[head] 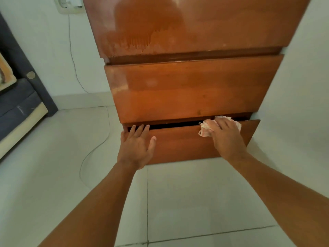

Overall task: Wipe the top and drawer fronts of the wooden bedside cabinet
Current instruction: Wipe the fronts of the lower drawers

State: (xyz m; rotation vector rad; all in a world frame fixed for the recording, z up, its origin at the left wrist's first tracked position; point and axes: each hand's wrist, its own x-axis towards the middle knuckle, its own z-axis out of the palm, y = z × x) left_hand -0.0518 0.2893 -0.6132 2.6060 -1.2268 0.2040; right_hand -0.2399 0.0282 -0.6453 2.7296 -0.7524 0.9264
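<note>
Bare forearms reach in from the bottom edge, elbows cut off. On the wooden cabinet (192, 90), the left hand (136, 147) lies open on the bottom drawer front (181, 143), fingertips hooked over its top edge into the dark gap. The right hand (225, 136) presses flat on a pale cloth (204, 130), mostly hidden beneath it, at the same drawer's upper right. Up above, the cabinet's top (187, 22) is cropped by the frame. A thin cable (92, 154) trails across the tiled floor (195, 202).
</note>
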